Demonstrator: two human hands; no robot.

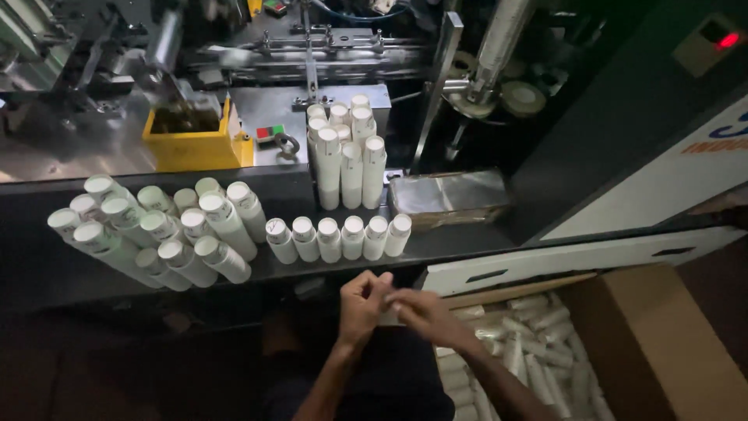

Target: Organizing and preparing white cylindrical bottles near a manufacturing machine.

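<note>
- Dark shelf (pixel 467 243): runs across the front of the machine; taken as the reference for every item below.
- Large bundle of white cup stacks (pixel 156 230): on the far left end of the shelf, lying tilted, packed against one another, ends facing up.
- Yellow bin (pixel 199 140): behind the shelf, left of centre, on the grey machine deck.
- Row of short cup stacks (pixel 336 238): six side by side at the middle of the shelf, touching.
- Tall cup stacks (pixel 347 152): upright cluster just behind that row.
- Left hand (pixel 362 306): below the shelf's front edge, centre; fingers curled, tips meeting the right hand.
- Right hand (pixel 425 316): just beside the left hand, fingertips pressed toward it; what they pinch between them cannot be told.
- Foil-wrapped packet (pixel 448 199): on the shelf, right of the row.
- Cardboard box (pixel 662 343): below the shelf's right end, open, holding wrapped sleeves of cups (pixel 538 351).
</note>
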